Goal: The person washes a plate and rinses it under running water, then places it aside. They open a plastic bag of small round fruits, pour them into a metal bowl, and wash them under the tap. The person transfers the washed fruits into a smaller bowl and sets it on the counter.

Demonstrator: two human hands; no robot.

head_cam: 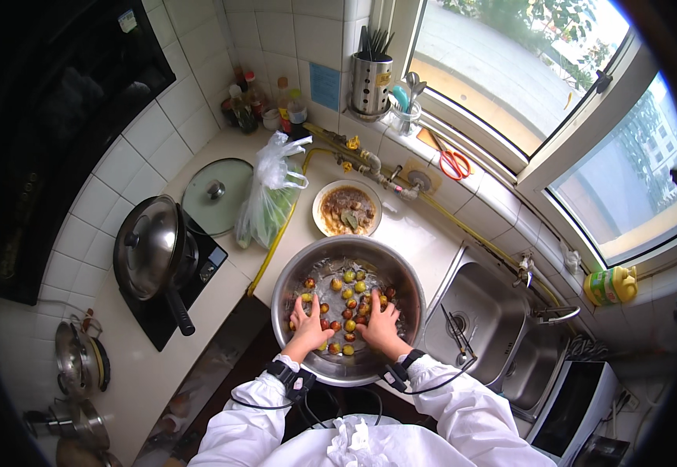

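A large stainless steel basin (347, 244) stands on the counter's front edge before me. Scattered in it, apparently in shallow water, are several small round green and reddish-brown fruits (348, 325) that look like fresh jujubes. My left hand (309, 328) reaches into the basin's left side with fingers spread, close to some fruits. On the right side, my right hand (381, 324) also has its fingers apart, and its fingertips are among the fruits. Neither hand visibly grips a fruit, though the undersides of both palms are hidden. Black straps with cables wrap both wrists.
Beyond the basin sits a plate of brown sauced food (347, 209). A tied plastic bag of greens (268, 198) and a glass lid (216, 190) lie left, near a lidded wok (149, 248) on a cooktop. A double sink (484, 315) is right; red-handled scissors (454, 164) rest on the sill.
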